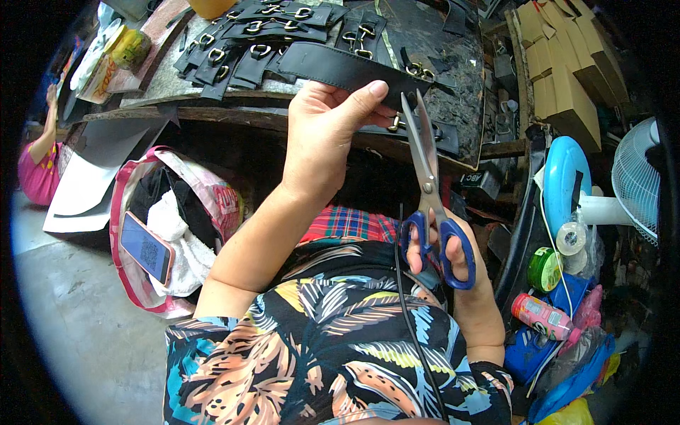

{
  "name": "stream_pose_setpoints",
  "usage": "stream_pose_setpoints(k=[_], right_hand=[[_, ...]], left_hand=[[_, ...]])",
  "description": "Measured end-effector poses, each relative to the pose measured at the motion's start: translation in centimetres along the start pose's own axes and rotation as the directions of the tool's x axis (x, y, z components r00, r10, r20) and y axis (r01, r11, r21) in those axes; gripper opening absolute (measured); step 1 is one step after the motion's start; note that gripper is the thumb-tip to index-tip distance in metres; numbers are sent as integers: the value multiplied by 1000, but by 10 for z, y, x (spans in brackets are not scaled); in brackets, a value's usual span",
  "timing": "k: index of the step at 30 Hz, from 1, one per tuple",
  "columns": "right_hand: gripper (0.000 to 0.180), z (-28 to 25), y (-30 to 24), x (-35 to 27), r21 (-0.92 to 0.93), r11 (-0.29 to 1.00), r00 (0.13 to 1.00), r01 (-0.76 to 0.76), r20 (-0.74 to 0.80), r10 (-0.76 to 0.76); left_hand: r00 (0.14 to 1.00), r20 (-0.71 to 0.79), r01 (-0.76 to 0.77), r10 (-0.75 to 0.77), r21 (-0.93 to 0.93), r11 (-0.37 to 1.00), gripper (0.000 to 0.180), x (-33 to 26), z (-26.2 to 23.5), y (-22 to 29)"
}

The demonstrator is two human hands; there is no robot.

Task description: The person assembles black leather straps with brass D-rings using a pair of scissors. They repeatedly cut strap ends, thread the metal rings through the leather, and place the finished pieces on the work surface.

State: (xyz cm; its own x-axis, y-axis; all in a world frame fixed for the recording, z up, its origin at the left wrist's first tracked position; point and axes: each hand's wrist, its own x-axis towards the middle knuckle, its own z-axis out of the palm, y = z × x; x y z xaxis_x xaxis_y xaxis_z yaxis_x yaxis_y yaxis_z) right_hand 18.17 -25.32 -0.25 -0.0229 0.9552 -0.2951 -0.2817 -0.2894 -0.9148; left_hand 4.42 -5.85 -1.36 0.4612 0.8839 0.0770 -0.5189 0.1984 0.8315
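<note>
My left hand pinches a black leather strap at the near edge of the worktable, thumb pressed on top of it. A metal buckle ring hangs from the strap just right of my fingers. My right hand grips blue-handled scissors, fingers through the loops, the blades slightly apart and pointing up at the strap beside the buckle. A thin black cord runs down over my patterned shirt.
Several black straps with gold buckles lie on the worktable. A pink bag holding a phone stands at left. Cardboard boxes, a fan, tape rolls and bottles crowd the right. Another person's arm shows far left.
</note>
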Motion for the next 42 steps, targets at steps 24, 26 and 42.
stream_pose_setpoints(k=[24,26,42], right_hand=[[79,2,-4,-8,35,999,999,-16,-46,18],[79,2,-5,-7,8,1000,999,-10,-51,10],[59,11,4,-7,-51,998,990,40,-134,-47]], left_hand=[[985,37,-170,166,164,972,14,-10,6,-12],[995,42,-89,86,81,993,13,-9,4,-13],[997,-48,52,-55,-62,997,13,-17,7,-22]])
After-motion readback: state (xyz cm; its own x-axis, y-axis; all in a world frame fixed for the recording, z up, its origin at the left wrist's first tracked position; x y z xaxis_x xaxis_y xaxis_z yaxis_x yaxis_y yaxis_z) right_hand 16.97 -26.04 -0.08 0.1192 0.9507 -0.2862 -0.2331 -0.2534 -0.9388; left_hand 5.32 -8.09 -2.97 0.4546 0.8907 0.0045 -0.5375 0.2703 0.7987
